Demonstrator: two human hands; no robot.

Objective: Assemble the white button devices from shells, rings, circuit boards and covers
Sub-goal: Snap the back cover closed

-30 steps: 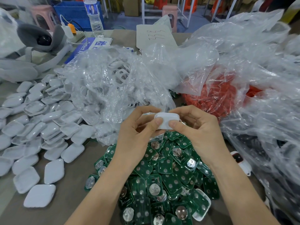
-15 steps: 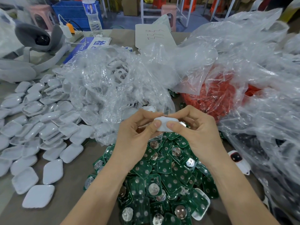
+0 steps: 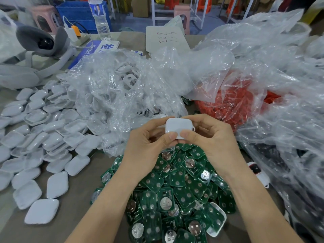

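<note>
Both hands hold one white button device (image 3: 176, 127) above a heap of green circuit boards (image 3: 175, 193). My left hand (image 3: 149, 146) pinches its left side with the thumb on its lower edge. My right hand (image 3: 213, 139) grips its right side, thumb pressed on the lower front. The device's smooth white face points toward me, and a small loop shows at its right end. White covers (image 3: 35, 137) lie spread over the left of the table. A clear bag of white shells (image 3: 122, 88) sits behind the hands.
A clear bag of orange-red rings (image 3: 233, 102) lies to the right, under more crumpled plastic (image 3: 280, 85). One device with a red button (image 3: 256, 170) rests by my right wrist. A grey headset (image 3: 35, 55), a water bottle (image 3: 100, 18) and a paper sheet (image 3: 166, 39) stand at the back.
The hands have turned the white device so more of its smooth face shows, and have lifted it slightly. The grip of both hands stays on it.
</note>
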